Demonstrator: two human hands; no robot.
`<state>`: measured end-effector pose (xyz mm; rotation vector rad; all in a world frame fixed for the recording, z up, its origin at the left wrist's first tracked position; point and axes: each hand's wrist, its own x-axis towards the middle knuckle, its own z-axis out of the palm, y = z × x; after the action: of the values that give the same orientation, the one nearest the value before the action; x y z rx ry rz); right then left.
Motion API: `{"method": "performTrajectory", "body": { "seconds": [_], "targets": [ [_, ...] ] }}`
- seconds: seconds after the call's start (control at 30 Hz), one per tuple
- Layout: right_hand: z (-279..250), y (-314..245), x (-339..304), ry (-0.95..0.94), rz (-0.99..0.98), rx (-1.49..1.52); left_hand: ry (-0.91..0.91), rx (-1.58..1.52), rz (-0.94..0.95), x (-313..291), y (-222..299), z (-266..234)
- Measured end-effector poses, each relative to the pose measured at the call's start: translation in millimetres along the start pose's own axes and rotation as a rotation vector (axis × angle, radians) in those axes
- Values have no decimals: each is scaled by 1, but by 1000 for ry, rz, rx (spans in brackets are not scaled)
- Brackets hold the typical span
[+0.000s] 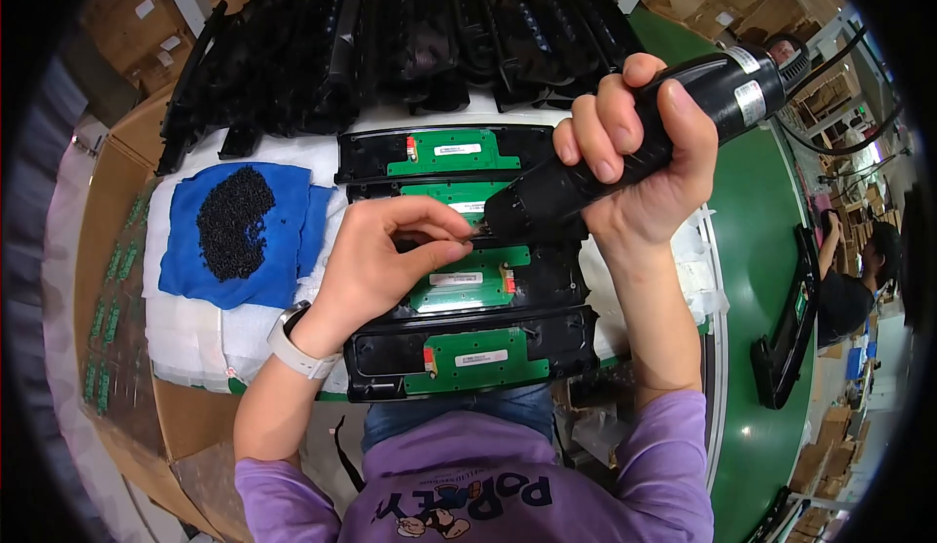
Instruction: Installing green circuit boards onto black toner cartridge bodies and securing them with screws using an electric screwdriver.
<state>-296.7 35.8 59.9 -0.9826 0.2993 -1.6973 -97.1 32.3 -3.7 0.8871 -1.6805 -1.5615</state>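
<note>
My right hand (pixel 659 167) is wrapped round a black electric screwdriver (pixel 722 89), which slants down to the left. Its wide nose ends beside the fingertips of my left hand (pixel 376 255). There the thumb and forefinger pinch together at the bit; whatever they hold is too small to make out. Beneath both hands lie several long black plastic housings, stacked in a column, each carrying a green circuit board. The nearest housing (pixel 376 360) has a board (pixel 527 350) with a red connector (pixel 429 359); the farthest board (pixel 508 161) shows fully. The hands and tool partly cover the middle ones.
On the left, a blue cloth (pixel 181 250) bears a heap of small black screws (pixel 234 221). Behind stand many black plastic housings (pixel 410 31) in a row. To the right runs a green surface (pixel 747 280) with a black frame (pixel 786 338); a person (pixel 854 294) works beyond it.
</note>
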Motion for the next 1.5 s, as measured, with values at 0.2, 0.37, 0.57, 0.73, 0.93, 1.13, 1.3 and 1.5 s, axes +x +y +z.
{"method": "performTrajectory", "body": {
  "seconds": [0.2, 0.37, 0.57, 0.73, 0.93, 1.13, 1.3, 1.5],
  "targets": [
    [0, 2, -1, 73, 34, -18, -29, 1, -18, 0, 1, -2],
    [-7, -1, 4, 140, 110, 78, -87, -62, -89, -1, 6, -3],
    [-17, -8, 12, 137, 133, 113, 10, -11, 23, 2, -4, 1],
    [-35, -13, 21, -52, -21, -515, 229, 228, 216, 8, -12, -7],
    [-39, -9, 22, -36, -49, -706, 216, 330, 151, 8, -9, -11],
    [-40, -8, 22, -14, -64, -674, 202, 373, 143, 9, -9, -11],
    [-38, -7, 24, -5, -54, -681, 202, 341, 154, 11, -18, -11],
    [-33, 0, 29, 20, -23, -733, 182, 284, 122, 13, -22, -11]
  ]
}}
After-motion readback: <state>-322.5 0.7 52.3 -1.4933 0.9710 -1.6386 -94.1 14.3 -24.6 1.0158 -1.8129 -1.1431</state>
